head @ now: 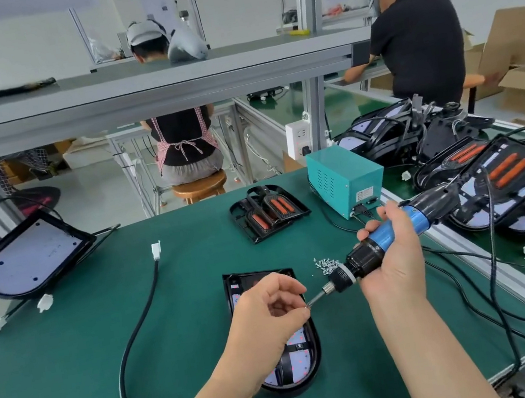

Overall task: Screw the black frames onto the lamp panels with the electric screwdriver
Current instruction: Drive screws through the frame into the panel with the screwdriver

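Observation:
A lamp panel in a black frame (302,362) lies on the green mat in front of me, partly hidden under my left hand. My right hand (391,260) grips the blue and black electric screwdriver (383,246), held above the mat with its bit pointing left. My left hand (272,308) hovers over the panel and pinches a small screw at the bit's tip. A small pile of silver screws (326,264) lies just right of the panel. A black cable (138,334) runs from the panel to a white plug (156,250).
A black frame with orange strips (268,211) lies farther back. A teal power box (344,179) stands at the right rear. Stacks of frames and panels (508,182) fill the right side. Another panel (30,255) leans at left. Two people work behind the bench.

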